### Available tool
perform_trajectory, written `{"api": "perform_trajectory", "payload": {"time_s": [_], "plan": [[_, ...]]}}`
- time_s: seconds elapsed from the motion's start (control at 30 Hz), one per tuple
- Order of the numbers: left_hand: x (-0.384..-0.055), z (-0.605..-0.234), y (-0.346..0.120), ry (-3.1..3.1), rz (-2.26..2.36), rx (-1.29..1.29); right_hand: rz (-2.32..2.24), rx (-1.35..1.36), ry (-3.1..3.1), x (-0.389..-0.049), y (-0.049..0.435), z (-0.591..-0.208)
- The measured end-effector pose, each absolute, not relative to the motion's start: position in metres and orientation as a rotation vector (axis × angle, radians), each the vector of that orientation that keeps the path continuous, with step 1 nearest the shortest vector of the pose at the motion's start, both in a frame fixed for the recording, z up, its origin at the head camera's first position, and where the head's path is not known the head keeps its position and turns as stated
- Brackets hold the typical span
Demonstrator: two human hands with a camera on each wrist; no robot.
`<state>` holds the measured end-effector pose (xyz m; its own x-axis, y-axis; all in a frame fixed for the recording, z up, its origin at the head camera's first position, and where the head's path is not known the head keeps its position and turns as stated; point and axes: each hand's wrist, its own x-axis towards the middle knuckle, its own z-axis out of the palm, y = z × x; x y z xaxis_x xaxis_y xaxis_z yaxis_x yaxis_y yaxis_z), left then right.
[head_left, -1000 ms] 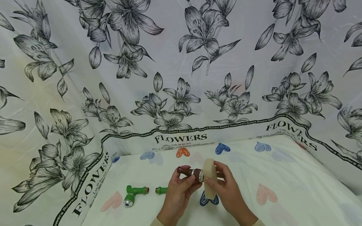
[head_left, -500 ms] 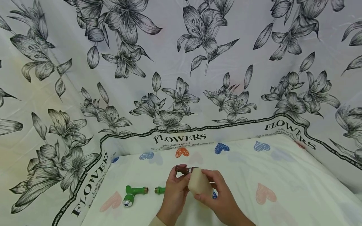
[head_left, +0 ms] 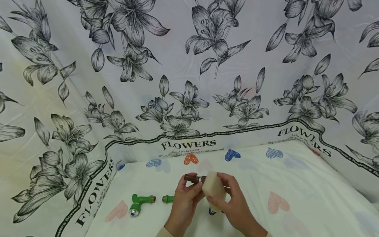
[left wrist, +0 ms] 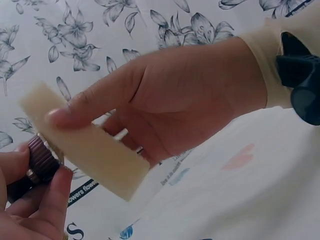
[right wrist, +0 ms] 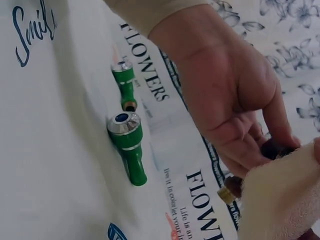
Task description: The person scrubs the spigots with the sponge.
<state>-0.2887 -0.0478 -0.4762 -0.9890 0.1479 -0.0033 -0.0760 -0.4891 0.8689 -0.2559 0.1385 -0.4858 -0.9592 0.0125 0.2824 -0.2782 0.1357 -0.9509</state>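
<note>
In the head view my left hand (head_left: 183, 204) grips a brown tap (head_left: 192, 178) with silvery rings. My right hand (head_left: 238, 205) pinches a beige sponge block (head_left: 212, 189), thumb on the near face and fingers behind. The sponge lies against the tap's right end and covers it. The left wrist view shows the tap's ribbed brown collar (left wrist: 44, 157) beside the sponge (left wrist: 95, 145); whether they touch there is hard to tell. A brass threaded end (right wrist: 226, 195) pokes out below the left hand (right wrist: 225, 95) in the right wrist view.
Two green taps lie left of my hands: one (head_left: 142, 200) shows whole, the other (head_left: 167, 199) is partly behind my left hand. Beneath is a white cloth (head_left: 302, 184) printed with hearts. A flower-printed curtain (head_left: 183, 108) hangs at the back and sides.
The sponge swung left and tilted over the tap's end, then came slightly back right with my right hand. My left hand keeps its grip on the tap, nearly still.
</note>
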Motion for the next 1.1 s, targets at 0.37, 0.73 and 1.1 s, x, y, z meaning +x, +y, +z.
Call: {"api": "perform_trajectory", "payload": {"time_s": [0.37,0.73,1.1], "plan": [[-0.287,-0.473,-0.059,1.656,2.523,0.261,2.140,0.219,-2.139,-0.255,0.133,-0.488],[-0.283,-0.460,-0.071,1.862,2.473,0.153,2.021,0.543,-2.227,-0.248,0.124,-0.484],[-0.277,-0.447,-0.136,2.653,1.992,0.355,1.954,0.541,-2.272,-0.249,0.133,-0.479]]}}
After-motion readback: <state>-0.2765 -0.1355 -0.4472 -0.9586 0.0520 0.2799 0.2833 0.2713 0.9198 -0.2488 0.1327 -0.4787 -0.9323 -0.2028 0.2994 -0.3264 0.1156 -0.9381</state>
